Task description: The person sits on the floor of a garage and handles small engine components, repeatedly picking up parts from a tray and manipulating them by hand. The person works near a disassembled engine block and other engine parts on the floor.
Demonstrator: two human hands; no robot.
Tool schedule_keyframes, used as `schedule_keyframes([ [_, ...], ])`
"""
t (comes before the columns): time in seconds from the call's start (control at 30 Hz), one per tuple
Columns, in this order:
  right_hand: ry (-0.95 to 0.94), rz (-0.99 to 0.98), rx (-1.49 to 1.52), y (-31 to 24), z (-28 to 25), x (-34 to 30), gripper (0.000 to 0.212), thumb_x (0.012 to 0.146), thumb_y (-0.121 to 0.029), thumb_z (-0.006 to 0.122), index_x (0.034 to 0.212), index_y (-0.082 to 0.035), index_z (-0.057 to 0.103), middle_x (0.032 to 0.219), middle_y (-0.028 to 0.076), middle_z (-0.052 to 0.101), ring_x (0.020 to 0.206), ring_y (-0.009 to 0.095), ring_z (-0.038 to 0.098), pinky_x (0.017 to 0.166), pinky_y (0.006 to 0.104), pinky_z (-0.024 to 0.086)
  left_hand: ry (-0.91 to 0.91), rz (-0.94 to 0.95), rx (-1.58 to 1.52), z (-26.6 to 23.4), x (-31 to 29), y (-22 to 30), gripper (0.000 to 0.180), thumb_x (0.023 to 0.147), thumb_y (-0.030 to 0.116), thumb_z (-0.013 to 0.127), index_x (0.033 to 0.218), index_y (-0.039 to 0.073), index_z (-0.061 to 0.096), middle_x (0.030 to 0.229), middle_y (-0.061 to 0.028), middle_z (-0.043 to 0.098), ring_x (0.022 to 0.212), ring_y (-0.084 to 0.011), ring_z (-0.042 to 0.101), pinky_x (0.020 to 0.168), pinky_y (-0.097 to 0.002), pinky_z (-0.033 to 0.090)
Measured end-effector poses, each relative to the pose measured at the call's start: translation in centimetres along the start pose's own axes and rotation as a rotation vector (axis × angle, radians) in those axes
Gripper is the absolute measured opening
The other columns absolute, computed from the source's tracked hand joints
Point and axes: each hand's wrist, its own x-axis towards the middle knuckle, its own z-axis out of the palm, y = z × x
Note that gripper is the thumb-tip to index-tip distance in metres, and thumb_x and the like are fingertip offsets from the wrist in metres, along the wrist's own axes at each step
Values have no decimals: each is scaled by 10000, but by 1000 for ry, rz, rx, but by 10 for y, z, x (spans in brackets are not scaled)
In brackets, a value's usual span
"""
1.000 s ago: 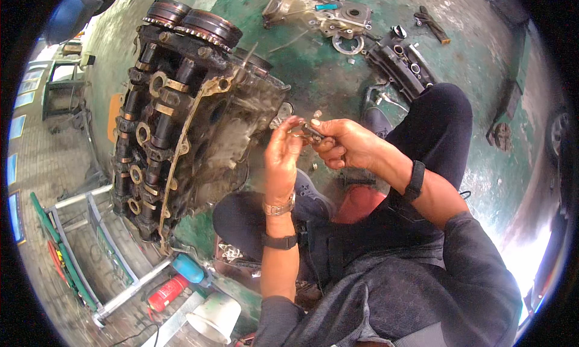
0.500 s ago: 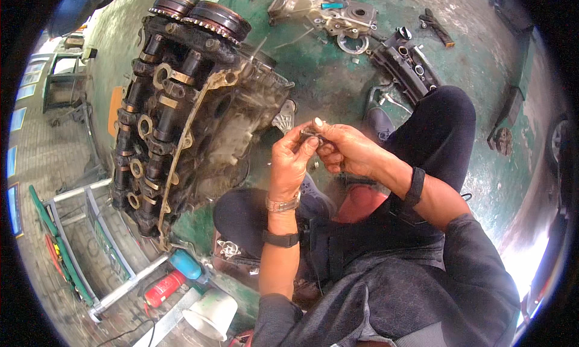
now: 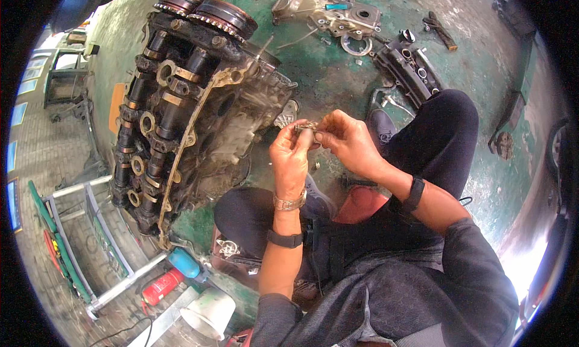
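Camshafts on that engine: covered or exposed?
Exposed: the camshafts lie in plain view along the engine, with no cover over them.

The left hand [image 3: 291, 160], with a metal-banded wristwatch [image 3: 290, 201] above it, pinches a small metal part [image 3: 307, 126]. The fingertips of the right hand [image 3: 354, 145] meet beside it; whether they grip it too is unclear. To the left stands a grimy engine [image 3: 211, 142] with exposed camshafts [image 3: 168, 109]. Beyond the hands, a black valve cover [image 3: 403, 66] and a pale engine casing [image 3: 350, 22] lie on the green floor [image 3: 329, 75]. A red fire extinguisher [image 3: 163, 287] lies near a white bucket [image 3: 212, 311].
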Motion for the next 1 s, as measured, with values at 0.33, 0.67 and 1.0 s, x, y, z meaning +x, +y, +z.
schedule_keyframes([
  [0.33,36,6,-9,-5,-4,3,154,782,-81,657,875,33,610,762,181,652,685,205,649,638,331,502,-134,-17,-99,-4,-5,1,431,835,-83,571,1248,-9,470,1123,-76,601,1023,-150,580,902,-266,464],
  [0.67,10,53,65,-2,-4,4,170,783,-80,673,901,31,621,762,135,667,690,127,615,641,308,502,-3,7,-54,-4,-1,0,237,867,8,613,1081,-16,513,896,-91,643,721,-156,643,623,-267,544],
  [1.0,44,-273,-170,-13,-6,1,115,754,-64,664,824,3,602,753,173,631,669,301,641,595,368,504,54,12,-109,4,-1,1,183,864,43,640,1034,-10,598,881,-37,648,743,-96,597,659,-248,515],
])
